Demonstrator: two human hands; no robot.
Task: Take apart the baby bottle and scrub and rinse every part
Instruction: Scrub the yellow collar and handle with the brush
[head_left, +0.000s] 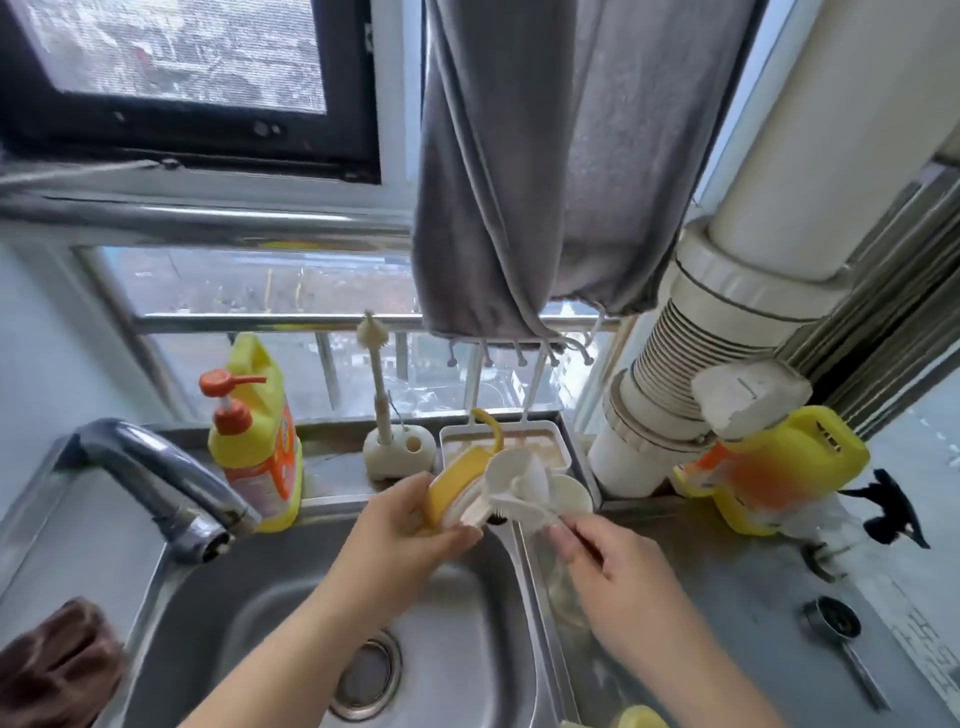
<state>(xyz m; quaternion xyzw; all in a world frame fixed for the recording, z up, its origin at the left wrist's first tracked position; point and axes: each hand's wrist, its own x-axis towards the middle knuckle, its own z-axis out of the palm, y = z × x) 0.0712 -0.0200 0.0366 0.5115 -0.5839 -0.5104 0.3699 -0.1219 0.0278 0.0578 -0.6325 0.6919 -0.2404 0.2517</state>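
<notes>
Head view: my left hand (410, 525) grips the yellow plastic bottle collar with its white inner part (453, 491), fingers curled round its lower edge, thumb on the near side; it is held tilted over the back rim of the stainless steel sink (218, 613), at about 12 o'clock from the round drain strainer (370, 670). My right hand (613, 561) pinches the handle of the white bristle brush (519, 486), fingers curled round it; the brush head is against the collar, at 3 o'clock of it. The handle is mostly hidden in my fingers.

Chrome faucet (156, 478) at 9 o'clock of the left hand, spout pointing down into the sink. Yellow detergent pump bottle with orange pump (254, 441) stands on the back ledge just behind the faucet. White long-stemmed brush upright in a white holder (397, 449) at 11 o'clock of the collar. White rectangular tray (558, 441) behind the collar at 12 o'clock. Grey towel (519, 171) hangs above. White corrugated drain pipe (670, 395) at 2 o'clock. Yellow jug lying on its side (779, 467) on the steel counter (727, 597) at 3 o'clock. Brown cloth (57, 665) at 8 o'clock, on the sink's left edge. Small metal measuring cup (834, 623) on the counter at 4 o'clock
</notes>
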